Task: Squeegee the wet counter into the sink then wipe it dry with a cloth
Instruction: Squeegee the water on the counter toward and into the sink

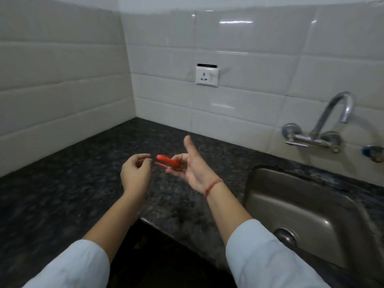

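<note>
A small red squeegee (167, 161) is held above the dark speckled granite counter (72, 173), near its middle. My right hand (191, 165) grips it at its right end, palm turned up and thumb pointing upward. Just to the left of its red tip is my left hand (136, 173), fingers loosely curled and holding nothing, a small gap between it and the squeegee. The steel sink (301, 208) is set into the counter at the right. No cloth is in view.
A chrome tap (324, 125) juts from the tiled wall above the sink. A white wall socket (207, 75) sits on the back wall. Tiled walls meet in the corner at the back left. The counter's front edge runs beneath my forearms.
</note>
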